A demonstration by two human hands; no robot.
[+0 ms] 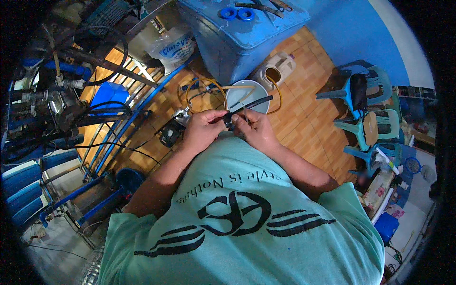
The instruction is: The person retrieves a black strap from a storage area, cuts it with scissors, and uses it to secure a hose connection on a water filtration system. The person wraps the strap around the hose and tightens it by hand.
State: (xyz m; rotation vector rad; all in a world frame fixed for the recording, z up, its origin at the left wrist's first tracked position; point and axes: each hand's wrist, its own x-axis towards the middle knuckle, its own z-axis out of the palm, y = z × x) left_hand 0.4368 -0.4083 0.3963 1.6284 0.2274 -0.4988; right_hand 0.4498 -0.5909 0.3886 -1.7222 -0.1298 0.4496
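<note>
In front of my chest, my left hand (203,130) and my right hand (259,131) are close together with bent fingers. Between them they grip a black hose (259,103), which slants up to the right past my right fingers. A thin, pointed piece stands up beside my right fingers; its kind is too small to tell. The hose's near end is dark and partly covered by my fingertips. Beyond my hands, a white bucket (232,97) stands on the floor, with the black hose passing above it. A yellow hose (194,89) coils to its left.
A large blue chest (247,40) stands ahead, with two blue tape rolls (237,14) and tools on top. A pale plastic jug (280,66) is beside the bucket. Stacked chairs (375,121) are at the right. Blue pipework (107,147) and a small black pump (171,133) lie left.
</note>
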